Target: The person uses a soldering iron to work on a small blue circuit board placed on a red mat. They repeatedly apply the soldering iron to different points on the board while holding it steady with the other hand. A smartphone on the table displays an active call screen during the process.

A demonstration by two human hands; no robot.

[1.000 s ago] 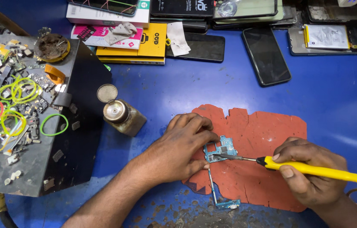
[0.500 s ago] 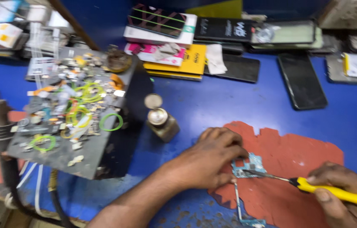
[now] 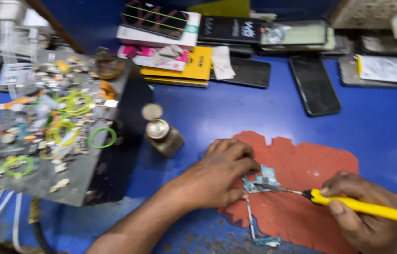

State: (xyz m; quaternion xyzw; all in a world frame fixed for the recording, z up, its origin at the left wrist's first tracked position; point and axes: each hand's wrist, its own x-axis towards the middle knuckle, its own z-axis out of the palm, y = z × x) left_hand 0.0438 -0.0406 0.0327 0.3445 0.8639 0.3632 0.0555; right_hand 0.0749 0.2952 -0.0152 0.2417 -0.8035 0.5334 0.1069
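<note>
Hands are working nearest the camera: the right hand (image 3: 365, 214) is gripping a yellow-handled soldering iron (image 3: 363, 206), its thin metal tip reaching left onto a small blue circuit board (image 3: 262, 178). The left hand (image 3: 217, 171) is pressing down on that board — fingers curled over its left edge, pinning it in place. The board is lying on a ragged red mat (image 3: 302, 188) on the blue table (image 3: 236, 113), between the two hands, with a thin ribbon strip trailing from it toward the near edge. Left of the left hand, a small brass-capped bottle (image 3: 163, 136) is standing beside a dark box (image 3: 67, 155) littered with scraps and green rings. Farther back, dark phones (image 3: 315, 84) and flat cartons (image 3: 179, 68) are lying in a row — somewhat blurred.
</note>
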